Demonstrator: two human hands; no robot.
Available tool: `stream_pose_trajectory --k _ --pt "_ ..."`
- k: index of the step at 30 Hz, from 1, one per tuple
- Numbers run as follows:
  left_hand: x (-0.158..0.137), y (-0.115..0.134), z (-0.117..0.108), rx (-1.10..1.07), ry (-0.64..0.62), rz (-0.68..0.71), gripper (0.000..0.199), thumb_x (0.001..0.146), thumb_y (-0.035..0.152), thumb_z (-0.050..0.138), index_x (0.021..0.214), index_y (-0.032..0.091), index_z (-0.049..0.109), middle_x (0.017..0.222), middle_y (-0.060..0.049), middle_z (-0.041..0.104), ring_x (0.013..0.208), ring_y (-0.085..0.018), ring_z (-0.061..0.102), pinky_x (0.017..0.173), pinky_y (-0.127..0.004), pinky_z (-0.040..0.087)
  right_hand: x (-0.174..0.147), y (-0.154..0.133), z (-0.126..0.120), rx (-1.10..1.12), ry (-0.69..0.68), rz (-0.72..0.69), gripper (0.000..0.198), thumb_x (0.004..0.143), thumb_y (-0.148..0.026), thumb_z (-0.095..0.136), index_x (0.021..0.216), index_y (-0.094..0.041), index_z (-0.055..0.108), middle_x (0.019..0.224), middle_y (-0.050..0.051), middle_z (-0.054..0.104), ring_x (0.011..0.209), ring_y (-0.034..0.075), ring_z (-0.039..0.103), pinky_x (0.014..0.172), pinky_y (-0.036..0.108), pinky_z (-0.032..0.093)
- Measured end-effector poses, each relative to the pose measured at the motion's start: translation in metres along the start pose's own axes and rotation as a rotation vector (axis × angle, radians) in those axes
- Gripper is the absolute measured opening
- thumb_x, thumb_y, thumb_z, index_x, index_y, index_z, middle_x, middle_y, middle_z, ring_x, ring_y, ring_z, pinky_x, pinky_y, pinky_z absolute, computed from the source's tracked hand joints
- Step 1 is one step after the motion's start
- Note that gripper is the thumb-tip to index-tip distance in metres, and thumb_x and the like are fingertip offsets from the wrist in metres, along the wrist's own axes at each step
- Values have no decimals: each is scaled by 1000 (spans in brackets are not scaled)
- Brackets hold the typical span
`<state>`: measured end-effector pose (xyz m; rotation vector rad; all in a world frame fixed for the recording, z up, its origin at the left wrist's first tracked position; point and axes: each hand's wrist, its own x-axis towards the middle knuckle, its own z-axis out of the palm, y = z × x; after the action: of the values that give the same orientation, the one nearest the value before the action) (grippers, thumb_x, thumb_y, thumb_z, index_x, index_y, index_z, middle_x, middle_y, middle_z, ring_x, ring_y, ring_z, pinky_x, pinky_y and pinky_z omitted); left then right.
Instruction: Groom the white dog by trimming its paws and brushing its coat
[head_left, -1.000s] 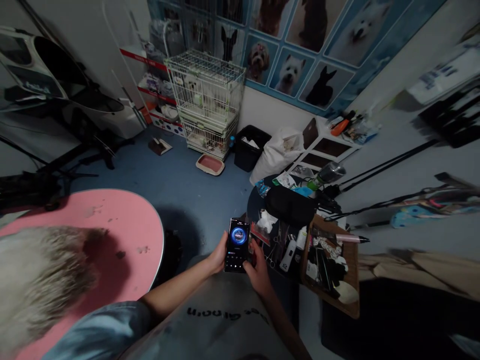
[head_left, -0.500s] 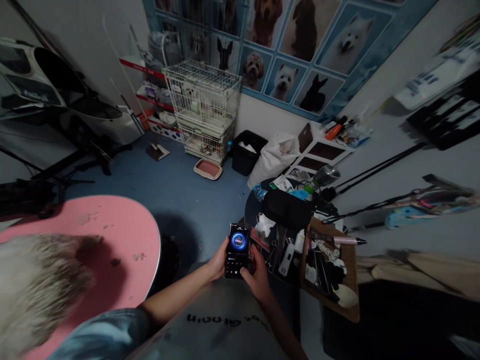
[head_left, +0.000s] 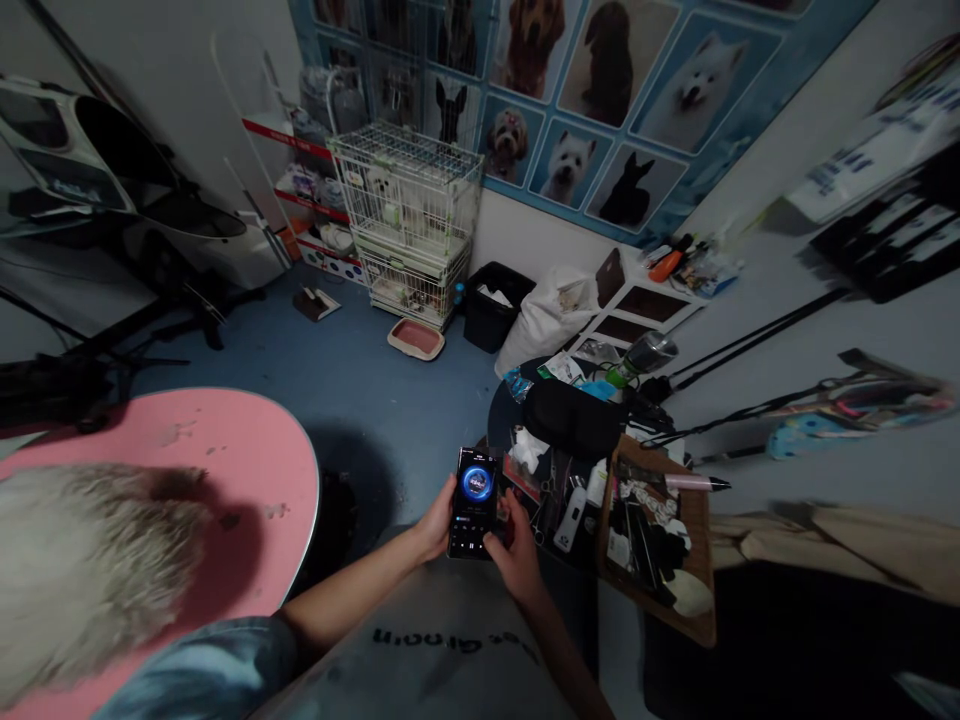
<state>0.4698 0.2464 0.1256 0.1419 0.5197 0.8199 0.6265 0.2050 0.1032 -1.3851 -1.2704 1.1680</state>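
Note:
A smartphone [head_left: 475, 500] with a lit screen is held upright in front of my body. On its screen are a round blue picture and a row of playback buttons. My left hand [head_left: 436, 522] grips its left edge, the fingers partly hidden behind it. My right hand [head_left: 517, 548] holds the lower right side, its thumb over the bottom corner of the screen. To the left, a fluffy pale dog [head_left: 90, 570] is on a pink round table [head_left: 262, 440], its head out of clear view.
On the right, a dark round table holds a black case [head_left: 574, 415], clippers [head_left: 571, 520], scissors and a brown tray [head_left: 701, 600] of tools. Further off are a wire cage [head_left: 412, 200], a black bin [head_left: 491, 320], a white sack [head_left: 544, 325] and a pink litter tray [head_left: 416, 338] on the floor.
The dog's fluffy body has shifted slightly to the right on the pink table. My right thumb has moved a little at the screen's lower corner; both hands still hold the smartphone.

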Motion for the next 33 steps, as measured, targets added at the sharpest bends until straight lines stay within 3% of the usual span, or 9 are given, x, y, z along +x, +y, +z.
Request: stream_pose_trajectory --k 7,19,27,33 --pt "-1 -2 -1 59 -20 18 72 90 61 25 104 4 67 98 -18 71 93 -29 66 93 -41 42 -2 2 -2 11 11 25 72 70 -22 61 139 -25 39 141 9 42 128 28 44 106 50 35" --pt "-6 -1 4 -22 64 29 68 93 54 25 120 3 59 95 -17 72 92 -28 67 97 -40 40 -9 4 2 -31 -14 -6 80 68 -19 62 142 -27 34 147 7 34 134 29 36 107 49 35" --pt "-7 -4 0 -54 11 14 67 91 58 28 118 6 61 97 -16 72 91 -28 68 96 -42 41 -12 8 5 -50 -28 -23 84 67 -18 63 144 -26 30 150 8 27 135 28 34 107 48 35" --pt "-9 -4 4 -43 19 4 68 92 56 24 111 4 64 93 -16 73 90 -27 67 96 -40 40 -15 3 3 -29 -9 -20 80 69 -20 64 142 -26 33 147 8 35 135 28 35 107 49 35"
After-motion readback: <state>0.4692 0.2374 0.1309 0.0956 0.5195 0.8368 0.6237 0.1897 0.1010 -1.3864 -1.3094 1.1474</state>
